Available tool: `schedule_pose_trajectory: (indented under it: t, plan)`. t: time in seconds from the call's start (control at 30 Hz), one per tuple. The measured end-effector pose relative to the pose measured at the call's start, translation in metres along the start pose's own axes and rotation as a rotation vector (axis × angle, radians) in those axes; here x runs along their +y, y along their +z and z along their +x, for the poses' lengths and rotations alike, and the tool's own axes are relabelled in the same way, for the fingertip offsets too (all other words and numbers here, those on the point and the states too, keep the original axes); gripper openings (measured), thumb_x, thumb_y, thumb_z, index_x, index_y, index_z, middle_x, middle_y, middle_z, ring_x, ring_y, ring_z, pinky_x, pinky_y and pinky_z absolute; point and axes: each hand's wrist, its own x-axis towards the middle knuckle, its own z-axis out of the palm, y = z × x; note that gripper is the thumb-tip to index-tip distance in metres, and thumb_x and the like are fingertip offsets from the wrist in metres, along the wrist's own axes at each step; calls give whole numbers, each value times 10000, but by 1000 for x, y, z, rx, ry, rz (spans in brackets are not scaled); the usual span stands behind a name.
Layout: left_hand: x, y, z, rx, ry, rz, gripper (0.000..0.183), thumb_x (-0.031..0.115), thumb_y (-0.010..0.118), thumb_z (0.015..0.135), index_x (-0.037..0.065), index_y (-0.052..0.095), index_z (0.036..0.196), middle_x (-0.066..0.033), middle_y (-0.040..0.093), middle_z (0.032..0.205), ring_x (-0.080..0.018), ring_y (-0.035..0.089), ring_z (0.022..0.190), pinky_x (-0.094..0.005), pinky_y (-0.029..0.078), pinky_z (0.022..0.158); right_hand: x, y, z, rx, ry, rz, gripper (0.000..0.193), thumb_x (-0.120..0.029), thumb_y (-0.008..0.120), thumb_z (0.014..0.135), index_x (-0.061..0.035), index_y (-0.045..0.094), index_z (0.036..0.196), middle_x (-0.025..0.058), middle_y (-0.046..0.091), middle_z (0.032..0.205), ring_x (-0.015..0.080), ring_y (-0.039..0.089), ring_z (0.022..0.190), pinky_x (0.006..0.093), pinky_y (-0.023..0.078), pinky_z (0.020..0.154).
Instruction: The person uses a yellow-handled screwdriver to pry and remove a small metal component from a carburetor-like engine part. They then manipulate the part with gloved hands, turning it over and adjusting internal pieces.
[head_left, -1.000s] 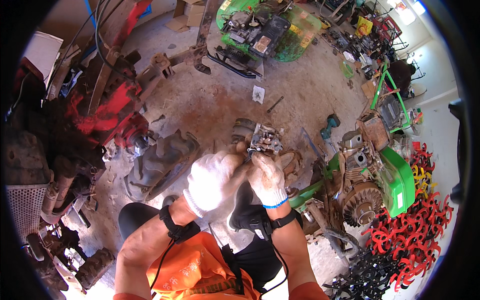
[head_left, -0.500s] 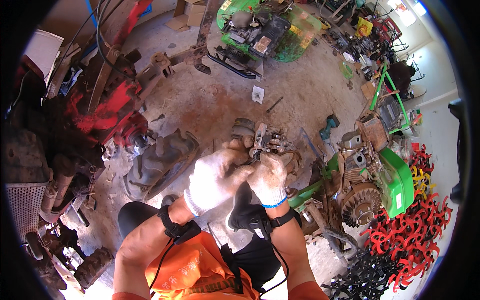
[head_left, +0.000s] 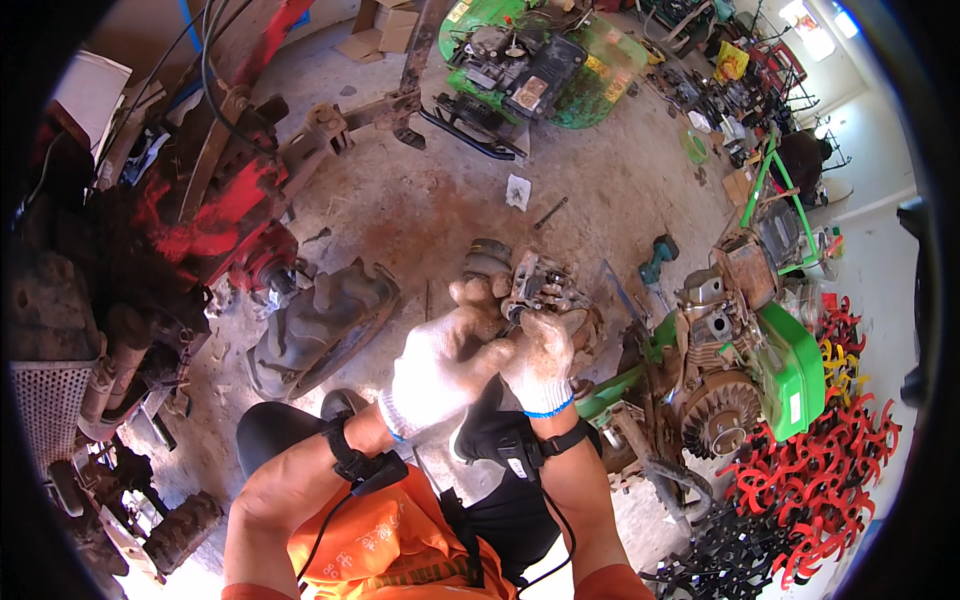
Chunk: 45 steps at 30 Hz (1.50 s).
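Both my hands wear white knitted work gloves with soiled fingers. In front of my knees is a dirty metal engine part (head_left: 545, 282) with cavities and small fittings on top. My left hand (head_left: 440, 360) is closed at the part's left side, its fingers curled and its thumb reaching toward the right hand. What its fingers hold, if anything, is hidden. My right hand (head_left: 540, 352) grips the near edge of the engine part with bent fingers. Just beyond my left fingers sits a dark ribbed round part (head_left: 487, 256).
A grey moulded cover (head_left: 320, 325) lies on the floor at left, near red machinery (head_left: 215, 215). To the right stand a partly dismantled engine (head_left: 710, 350), a teal power tool (head_left: 658, 260) and a pile of red curved blades (head_left: 810, 470). A green machine (head_left: 530, 70) stands at the far side.
My left hand has shifted slightly right and down, its fingers still curled beside the engine part. The right hand stays at the part's near edge.
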Motion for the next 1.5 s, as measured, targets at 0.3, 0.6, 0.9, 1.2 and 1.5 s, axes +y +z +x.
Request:
schedule_pose_trajectory:
  t: [0.3, 0.6, 0.9, 1.2, 1.5]
  plan:
    - [0, -2, 2, 16, 78, 63, 228, 184, 795, 1008, -13, 749, 1112, -50, 742, 926, -90, 637, 857, -301, 556, 793, -1, -1, 0, -44, 15, 56, 636, -248, 627, 1005, -160, 473, 1616, 153, 616, 1436, 502, 509, 1463, 652, 436, 1202]
    - [10, -12, 12, 58, 151, 61, 227, 181, 802, 973, -6, 792, 1101, -159, 784, 1016, -231, 765, 881, -346, 593, 808, -3, -5, -2, 12, 87, 58, 604, -270, 600, 998, -39, 482, 1543, 213, 580, 1398, 492, 448, 1499, 618, 384, 1250]
    - [9, -20, 20, -150, -351, -531, 236, 205, 702, 1073, -7, 698, 1175, -50, 707, 961, -89, 604, 731, -259, 513, 668, -3, -14, -4, 16, 45, -29, 498, -260, 572, 1068, 23, 527, 1476, 283, 538, 1579, 457, 487, 1494, 547, 461, 1201]
    - [-9, -21, 19, -243, -436, -1186, 196, 106, 657, 1063, -9, 653, 1223, -88, 723, 984, -144, 652, 752, -279, 531, 648, -18, 22, -1, 167, -88, -997, 369, -220, 481, 1145, 46, 594, 1374, 233, 727, 1366, 370, 710, 1262, 463, 590, 1040]
    - [-6, -9, 12, 85, -249, -673, 164, 70, 738, 1017, 5, 682, 1156, -72, 738, 970, -134, 643, 752, -289, 538, 677, -15, 11, 3, 300, -148, -810, 359, -160, 447, 1147, 27, 644, 1382, 191, 747, 1315, 285, 731, 1193, 380, 590, 994]
